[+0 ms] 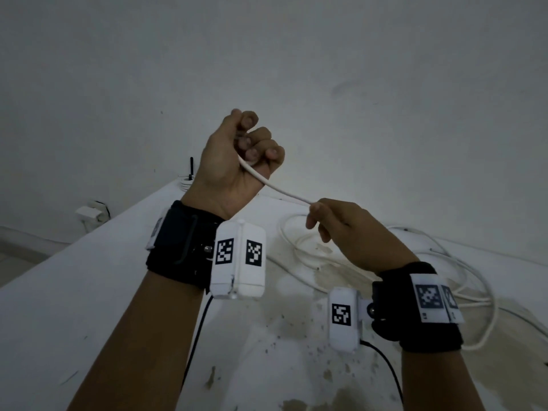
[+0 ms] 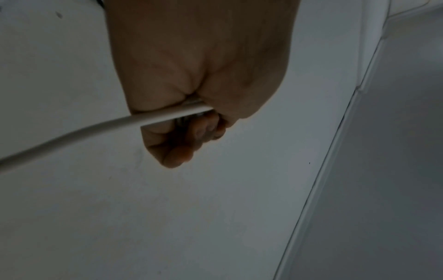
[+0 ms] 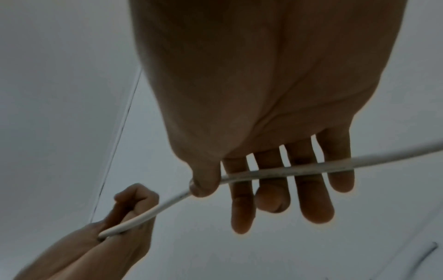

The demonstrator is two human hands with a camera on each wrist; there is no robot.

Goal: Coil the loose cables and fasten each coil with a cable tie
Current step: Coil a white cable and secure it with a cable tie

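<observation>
A white cable (image 1: 281, 191) stretches in the air between my two hands, above a white table (image 1: 89, 292). My left hand (image 1: 252, 143) is raised in a fist and grips one end of the cable (image 2: 72, 134), fingers curled tight round it (image 2: 191, 106). Lower and to the right, my right hand (image 1: 317, 218) pinches the cable (image 3: 287, 171) under its thumb (image 3: 206, 181), against nearly straight fingers. The rest of the cable lies in loose loops (image 1: 296, 244) on the table beneath the right hand and trails off right (image 1: 480, 292).
A small wound white coil with a black stick-like piece (image 1: 189, 176) sits at the table's far left corner. A white plug-like block (image 1: 89, 213) lies on the floor beyond the left edge. The table's surface is stained near the loops (image 1: 326, 280). A bare wall stands behind.
</observation>
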